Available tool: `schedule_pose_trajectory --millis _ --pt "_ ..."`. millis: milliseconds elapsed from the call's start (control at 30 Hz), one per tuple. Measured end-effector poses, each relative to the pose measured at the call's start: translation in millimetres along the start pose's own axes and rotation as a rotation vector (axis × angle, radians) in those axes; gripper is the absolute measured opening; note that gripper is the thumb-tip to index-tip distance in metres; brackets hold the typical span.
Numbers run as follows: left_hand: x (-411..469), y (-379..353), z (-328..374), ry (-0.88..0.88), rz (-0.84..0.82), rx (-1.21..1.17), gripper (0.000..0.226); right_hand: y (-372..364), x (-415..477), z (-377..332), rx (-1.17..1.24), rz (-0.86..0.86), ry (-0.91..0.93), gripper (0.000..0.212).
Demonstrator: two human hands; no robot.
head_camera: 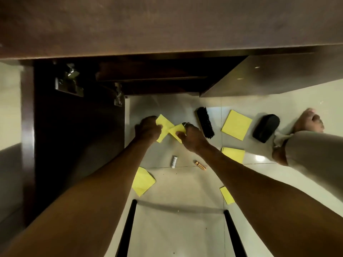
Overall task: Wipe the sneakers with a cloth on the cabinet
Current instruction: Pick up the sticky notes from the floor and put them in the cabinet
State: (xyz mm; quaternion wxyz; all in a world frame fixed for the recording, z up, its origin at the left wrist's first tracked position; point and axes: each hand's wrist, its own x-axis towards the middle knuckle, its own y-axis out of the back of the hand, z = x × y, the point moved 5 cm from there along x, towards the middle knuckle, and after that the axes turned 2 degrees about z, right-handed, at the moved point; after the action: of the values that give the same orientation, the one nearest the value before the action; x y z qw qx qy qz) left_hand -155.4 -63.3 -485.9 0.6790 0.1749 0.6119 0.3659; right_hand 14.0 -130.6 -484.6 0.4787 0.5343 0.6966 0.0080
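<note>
View looking down past two bare forearms to a pale tiled floor (pixel 185 210) in front of a dark wooden cabinet (pixel 167 25). The left hand (pixel 148 129) and right hand (pixel 191 138) each clench one end of a single yellow cloth (pixel 168 127). It is pulled taut and twisted between them, probably being opened out or folded ready for wiping. The cloth is held above the floor, just short of the cabinet. No sneakers are in view, so wiping seems not yet begun. To the left of the left hand a cabinet door (pixel 74 145) stands open, showing two metal hinges (pixel 68 84). The cleaning kit lies spread on the floor within easy reach. Four spare yellow cloths (pixel 236 125) lie flat there: two to the right of the right hand and two nearer the person. One black bristle brush (pixel 205 122) lies just beside the right hand. One black oval pad (pixel 266 127) lies farther right, near one bare foot (pixel 308 120). Two small batteries (pixel 200 165), one white and one gold, lie under the forearms. Two black bars (pixel 128 229), perhaps chair legs, run nearest the person.
</note>
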Motion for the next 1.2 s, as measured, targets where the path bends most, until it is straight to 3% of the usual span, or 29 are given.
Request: schedule_pose_trajectory --millis 100,200,267,333,433,533,567,733,867,967,1200 --pt "-20.4 11.1 -7.5 0.131 -0.007 -0.401 0.035 16.8 -4.6 -13.7 0.505 -0.024 -0.162 0.024" --pt "-48.5 17.1 2.3 0.158 -0.139 -0.802 0.021 29.8 -13.3 -33.0 0.658 -0.002 -0.144 0.031" --pt "-67.1 22.9 15.6 0.220 -0.237 -1.053 0.028 38.3 -14.3 -40.2 0.667 0.111 -0.149 0.040" --pt "-82.8 33.0 25.7 0.235 -0.258 -1.152 0.039 43.9 -18.4 -46.5 0.640 0.185 -0.175 0.047" --pt "-98.3 52.9 35.2 0.129 -0.153 -1.182 0.013 50.2 -27.8 -62.3 0.575 0.181 -0.164 0.059" --pt "-107.6 69.9 32.3 0.148 -0.037 -1.155 0.025 59.2 -40.2 -76.0 0.407 0.194 -0.154 0.090" --pt "-111.6 77.4 32.7 0.156 -0.010 -1.145 0.028 63.5 -47.1 -81.9 0.428 0.168 -0.163 0.087" --pt "-131.6 110.3 29.8 0.131 0.085 -1.176 0.019 85.4 -78.8 -106.1 0.689 0.065 -0.139 0.024" --pt "-133.5 135.1 19.3 0.150 0.184 -1.482 0.032 100.6 -84.8 -142.2 0.821 0.154 -0.020 0.015" --pt "-132.5 144.5 10.9 0.252 0.241 -1.751 0.040 107.0 -75.5 -169.5 0.856 0.227 -0.032 0.022" --pt "-112.8 158.0 11.7 0.428 0.314 -1.938 0.019 97.1 -30.9 -199.9 1.078 0.309 -0.181 0.018"
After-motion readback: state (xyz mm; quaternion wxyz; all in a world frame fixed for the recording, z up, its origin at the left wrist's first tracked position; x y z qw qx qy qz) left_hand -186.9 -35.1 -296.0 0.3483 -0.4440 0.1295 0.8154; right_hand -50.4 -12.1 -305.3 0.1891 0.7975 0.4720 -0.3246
